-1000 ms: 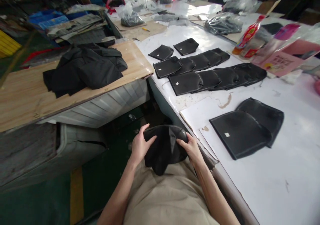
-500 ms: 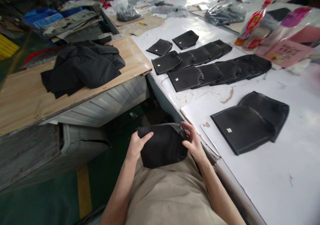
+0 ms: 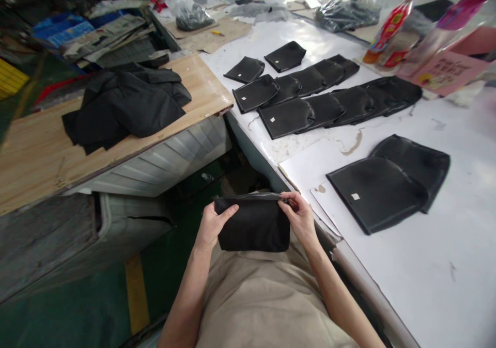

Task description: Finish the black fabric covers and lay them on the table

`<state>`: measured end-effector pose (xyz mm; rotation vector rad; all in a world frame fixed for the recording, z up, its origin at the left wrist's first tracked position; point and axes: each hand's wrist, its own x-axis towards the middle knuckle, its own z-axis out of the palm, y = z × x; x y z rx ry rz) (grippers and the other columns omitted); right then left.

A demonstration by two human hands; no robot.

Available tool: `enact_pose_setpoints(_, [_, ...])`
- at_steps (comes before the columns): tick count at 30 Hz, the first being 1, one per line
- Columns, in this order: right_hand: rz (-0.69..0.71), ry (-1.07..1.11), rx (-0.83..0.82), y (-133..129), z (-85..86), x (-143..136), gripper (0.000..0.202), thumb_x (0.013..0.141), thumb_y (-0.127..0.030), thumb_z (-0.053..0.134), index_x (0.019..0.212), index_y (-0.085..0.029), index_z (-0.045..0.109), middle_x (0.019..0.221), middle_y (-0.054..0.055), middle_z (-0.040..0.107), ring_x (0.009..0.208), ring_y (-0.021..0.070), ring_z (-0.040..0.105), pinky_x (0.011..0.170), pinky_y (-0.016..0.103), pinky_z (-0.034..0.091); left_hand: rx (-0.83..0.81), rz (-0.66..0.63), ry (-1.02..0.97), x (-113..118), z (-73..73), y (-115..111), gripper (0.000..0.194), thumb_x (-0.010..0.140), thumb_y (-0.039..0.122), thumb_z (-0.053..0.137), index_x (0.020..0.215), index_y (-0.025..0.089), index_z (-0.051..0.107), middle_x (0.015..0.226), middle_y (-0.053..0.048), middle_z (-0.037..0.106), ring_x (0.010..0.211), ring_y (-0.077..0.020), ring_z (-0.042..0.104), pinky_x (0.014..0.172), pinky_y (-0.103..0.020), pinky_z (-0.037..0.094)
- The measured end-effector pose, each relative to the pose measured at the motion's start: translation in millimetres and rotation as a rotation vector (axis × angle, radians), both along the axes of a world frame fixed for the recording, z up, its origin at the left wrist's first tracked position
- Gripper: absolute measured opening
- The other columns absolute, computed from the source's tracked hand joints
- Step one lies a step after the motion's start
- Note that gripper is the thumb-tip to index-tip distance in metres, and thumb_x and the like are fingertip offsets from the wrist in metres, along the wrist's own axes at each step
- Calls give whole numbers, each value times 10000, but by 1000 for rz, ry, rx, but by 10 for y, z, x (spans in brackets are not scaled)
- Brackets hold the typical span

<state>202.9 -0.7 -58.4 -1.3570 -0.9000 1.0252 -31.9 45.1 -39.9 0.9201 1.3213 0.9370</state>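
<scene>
In front of my lap I hold a black pouch (image 3: 253, 226) by its two upper corners. My left hand (image 3: 212, 225) is closed on its left side, thumb lying across the near face. My right hand (image 3: 300, 218) pinches the upper right corner between thumb and fingers. The pouch's top edge runs level between the hands, with a thin greyish strip showing behind it. To the right, two similar black pouches (image 3: 382, 193) overlap on the white table, the nearer one bearing a small white square.
Overlapping rows of black pouches (image 3: 287, 116) lie farther up the white table (image 3: 437, 281). A pile of black fabric pieces (image 3: 132, 103) rests on a wooden board (image 3: 34, 146) at left. A red-labelled bottle (image 3: 393, 25) and a pink box (image 3: 445, 74) stand at the back right.
My right hand has shifted from the pouch's right side to pinch its top corner. The top edge, sloped at the right before, is now straight and level.
</scene>
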Motion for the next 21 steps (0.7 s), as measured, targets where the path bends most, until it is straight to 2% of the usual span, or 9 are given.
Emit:
enact_pose_setpoints(2, [15, 59, -24, -11, 16, 23, 190, 824, -366, 737, 962, -257, 665, 1017, 32, 685, 888, 218, 640, 782, 329, 480, 0, 3, -2, 0, -3, -1, 385, 660, 370, 885, 926, 116, 769, 881, -88, 793, 781, -231, 741, 716, -300, 602])
enact_pose_setpoints(6, [28, 100, -61, -13, 45, 60, 201, 789, -382, 765, 783, -219, 649, 1013, 44, 683, 962, 225, 620, 820, 316, 451, -5, 4, -23, -3, -15, -7, 378, 688, 374, 867, 942, 115, 762, 872, -84, 789, 768, -223, 736, 707, -293, 592])
enact_pose_setpoints(13, [-58, 231, -117, -17, 111, -5, 288, 793, -409, 767, 765, -216, 554, 790, -17, 598, 686, 141, 491, 615, 264, 352, 46, 18, 48, -51, -83, 1, 368, 746, 464, 804, 870, 123, 747, 799, -66, 762, 717, -209, 709, 657, -274, 559])
enact_pose_setpoints(18, [-41, 187, -147, -19, 133, -18, 318, 834, -449, 724, 751, -214, 527, 667, -36, 500, 616, 134, 413, 567, 272, 301, 129, 19, 159, -92, -135, 8, 359, 814, 499, 724, 798, 141, 726, 682, -33, 684, 642, -189, 645, 585, -262, 508])
enact_pose_setpoints(21, [-55, 115, -133, -13, 132, -19, 315, 855, -443, 696, 745, -219, 504, 673, -33, 491, 624, 140, 414, 575, 282, 310, 174, -3, 232, -104, -137, 5, 346, 840, 488, 697, 760, 152, 706, 665, -23, 651, 641, -184, 616, 581, -257, 482])
